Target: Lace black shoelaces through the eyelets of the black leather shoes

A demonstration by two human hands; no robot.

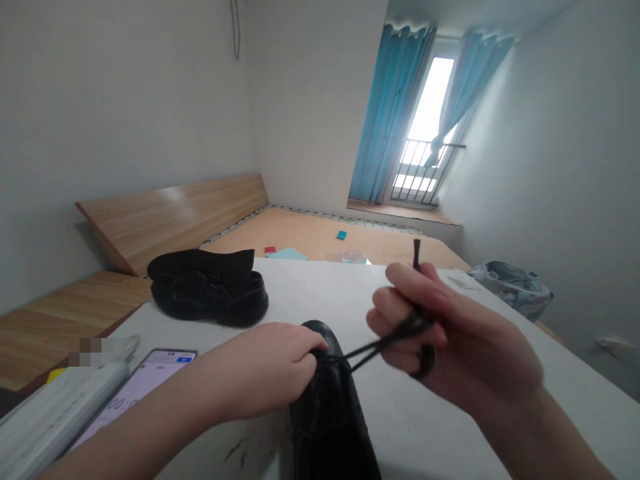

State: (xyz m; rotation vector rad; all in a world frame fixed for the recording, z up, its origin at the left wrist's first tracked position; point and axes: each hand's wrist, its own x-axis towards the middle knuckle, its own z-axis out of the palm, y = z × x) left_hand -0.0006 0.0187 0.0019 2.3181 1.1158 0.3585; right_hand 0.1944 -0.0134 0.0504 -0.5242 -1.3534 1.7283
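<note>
A black leather shoe (330, 407) lies on the white tabletop (410, 407) with its toe toward me. My left hand (270, 370) grips the top of the shoe near the lace opening. My right hand (440, 327) is raised to the right of the shoe, its fingers pinching a black shoelace (385, 340). The lace runs from the shoe's eyelets into that hand, and one end sticks up above the fingers. The shoe's heel end is hidden behind my left hand.
A black pair of shoes (207, 287) sits on the table's far left. A smartphone (140, 393) and a white flat object (55, 420) lie at the near left. Beyond the table are a bare wooden bed frame (320, 237) and a plastic bag (515, 287).
</note>
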